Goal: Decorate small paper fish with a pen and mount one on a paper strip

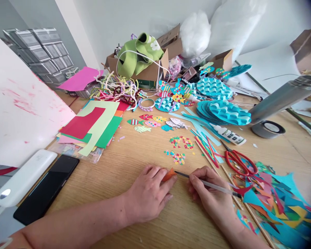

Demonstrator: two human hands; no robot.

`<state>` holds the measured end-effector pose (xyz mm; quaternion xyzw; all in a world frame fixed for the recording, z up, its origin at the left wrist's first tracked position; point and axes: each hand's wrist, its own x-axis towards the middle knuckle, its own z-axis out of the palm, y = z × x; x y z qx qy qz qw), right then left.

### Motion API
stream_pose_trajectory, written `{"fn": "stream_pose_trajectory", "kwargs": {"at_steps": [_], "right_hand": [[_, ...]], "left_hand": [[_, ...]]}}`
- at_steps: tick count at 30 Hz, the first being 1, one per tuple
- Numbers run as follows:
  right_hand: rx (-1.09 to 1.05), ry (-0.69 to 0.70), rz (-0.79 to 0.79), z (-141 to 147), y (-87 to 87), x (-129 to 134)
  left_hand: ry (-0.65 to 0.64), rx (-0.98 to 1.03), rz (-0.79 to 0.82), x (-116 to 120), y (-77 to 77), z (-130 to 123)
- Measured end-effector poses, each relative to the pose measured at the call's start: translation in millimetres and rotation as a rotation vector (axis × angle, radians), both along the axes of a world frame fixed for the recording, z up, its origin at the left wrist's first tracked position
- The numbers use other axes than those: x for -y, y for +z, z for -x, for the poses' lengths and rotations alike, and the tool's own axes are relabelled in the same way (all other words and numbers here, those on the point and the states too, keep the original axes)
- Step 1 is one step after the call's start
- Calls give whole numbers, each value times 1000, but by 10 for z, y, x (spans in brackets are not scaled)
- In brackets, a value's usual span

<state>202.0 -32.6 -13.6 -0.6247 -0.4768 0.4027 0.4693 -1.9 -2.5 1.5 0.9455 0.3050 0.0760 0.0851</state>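
Observation:
An orange paper piece lies on the wooden table under the fingers of my left hand, which press it down. My right hand grips a slim pen, its dark tip touching the right end of the orange paper. Beyond my hands lie small piles of coloured paper bits and several cut-out paper fish. Part of the orange piece is hidden by my left fingers.
Red-handled scissors, a glue bottle and paper scraps lie to the right, near thin wooden sticks. A steel flask leans behind them. At left are coloured sheets, a black phone and a white power bank.

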Motion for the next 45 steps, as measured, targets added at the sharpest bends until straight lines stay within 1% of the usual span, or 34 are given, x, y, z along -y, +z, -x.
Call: {"fn": "stream_pose_trajectory", "kwargs": {"at_steps": [11, 24, 31, 45], "right_hand": [[5, 72, 28, 1, -32, 8], [-4, 95, 51, -6, -47, 13], [42, 102, 45, -17, -60, 15], [33, 104, 56, -14, -71, 9]], "left_hand": [[28, 36, 121, 13, 26, -17], [29, 34, 98, 19, 12, -19], [28, 25, 109, 15, 6, -24], [28, 14, 122, 21, 17, -23]]}}
